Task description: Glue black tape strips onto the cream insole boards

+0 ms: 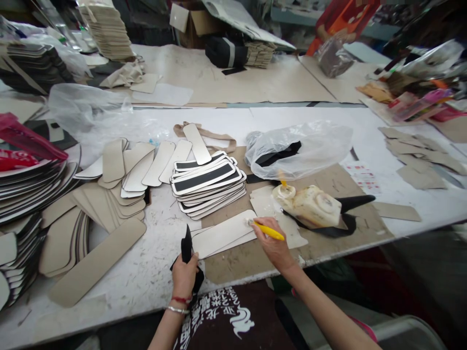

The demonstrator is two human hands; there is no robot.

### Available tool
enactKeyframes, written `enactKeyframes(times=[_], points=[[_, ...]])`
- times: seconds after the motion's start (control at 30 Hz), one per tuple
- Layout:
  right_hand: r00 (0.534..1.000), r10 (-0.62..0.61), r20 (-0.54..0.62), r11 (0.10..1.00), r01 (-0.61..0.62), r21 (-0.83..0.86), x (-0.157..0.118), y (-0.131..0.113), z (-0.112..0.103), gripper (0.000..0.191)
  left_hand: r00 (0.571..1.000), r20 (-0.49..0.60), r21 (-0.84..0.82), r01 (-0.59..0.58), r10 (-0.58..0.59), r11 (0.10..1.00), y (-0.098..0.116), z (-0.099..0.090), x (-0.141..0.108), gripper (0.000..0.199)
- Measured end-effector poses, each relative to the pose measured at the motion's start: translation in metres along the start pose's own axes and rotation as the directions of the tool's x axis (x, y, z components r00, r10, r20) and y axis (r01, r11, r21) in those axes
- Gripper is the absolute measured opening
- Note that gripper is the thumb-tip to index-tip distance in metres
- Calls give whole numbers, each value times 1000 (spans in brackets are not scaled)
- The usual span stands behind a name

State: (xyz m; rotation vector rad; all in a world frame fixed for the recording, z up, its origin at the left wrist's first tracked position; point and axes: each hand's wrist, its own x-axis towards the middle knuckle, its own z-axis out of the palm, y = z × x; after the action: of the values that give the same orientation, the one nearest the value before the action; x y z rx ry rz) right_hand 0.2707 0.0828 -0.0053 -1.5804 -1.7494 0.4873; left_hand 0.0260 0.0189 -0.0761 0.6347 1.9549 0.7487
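Note:
In my right hand (273, 243) is a yellow-handled brush (269, 230), its bristles touching the right end of a long pale strip (224, 235). That strip lies over another on brown card near the table's front edge. My left hand (185, 272) is closed around black fabric strips (187, 245) just left of the pale strip. Behind it rises a stack of pale pieces with black centres (204, 180). To the right of the brush lies a stained, glue-smeared plastic container (315, 206), with a second yellow handle (282, 179) standing in its opening.
Fanned beige pieces (105, 204) and dark-edged stacks (32, 189) crowd the left side. A clear plastic bag (314, 146) with black fabric lies behind the container. Beige scraps (419, 150) are at the right. Across the table a person in orange (343, 24) handles a plastic-wrapped bundle (333, 56).

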Motion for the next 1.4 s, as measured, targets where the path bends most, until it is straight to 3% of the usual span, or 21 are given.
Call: enactKeyframes(times=[0.1,0.17,0.33,0.43,0.53,0.63,0.73,0.83,0.97,1.03,1.1,1.27,1.4], points=[[996,5,90,996,-13,90,-8,-14,12,15,1000,-19,-21,19,-19,1000,1,0,-2,38],[997,17,69,996,-23,83,-8,-8,10,14,999,-25,-29,26,-27,999,0,0,-2,40],[984,-72,-160,992,55,-111,13,57,-29,17,1000,0,-9,15,-15,1000,-2,0,0,42],[993,-106,-55,970,91,-226,24,101,-49,21,1000,11,15,16,-16,1000,-2,-1,1,42],[994,-89,57,941,103,-322,19,123,-60,23,1000,11,20,19,-19,1000,-2,0,0,43],[997,-67,34,954,74,-292,5,111,-63,23,1000,-5,-25,17,-17,1000,-2,2,-1,42],[998,-56,-12,996,55,-75,-6,70,-49,20,1000,2,-98,18,-17,995,-1,4,-4,39],[996,37,76,981,-50,189,-14,16,-15,18,1000,-2,-132,19,-19,991,2,4,-6,37],[936,200,291,840,-316,441,-24,-33,42,17,1000,-8,-135,15,-16,991,4,1,-9,35],[914,225,338,804,-370,465,-27,-36,61,17,1000,-7,-137,12,-13,991,4,0,-10,36],[926,220,306,841,-339,422,-28,-25,65,17,1000,-10,-139,10,-12,990,5,0,-11,37],[992,115,59,975,-124,185,-16,18,27,19,999,-29,-140,15,-19,990,4,1,-11,40],[1000,-18,19,999,17,39,-8,37,3,17,998,-51,-92,17,-22,996,3,2,-12,39]])
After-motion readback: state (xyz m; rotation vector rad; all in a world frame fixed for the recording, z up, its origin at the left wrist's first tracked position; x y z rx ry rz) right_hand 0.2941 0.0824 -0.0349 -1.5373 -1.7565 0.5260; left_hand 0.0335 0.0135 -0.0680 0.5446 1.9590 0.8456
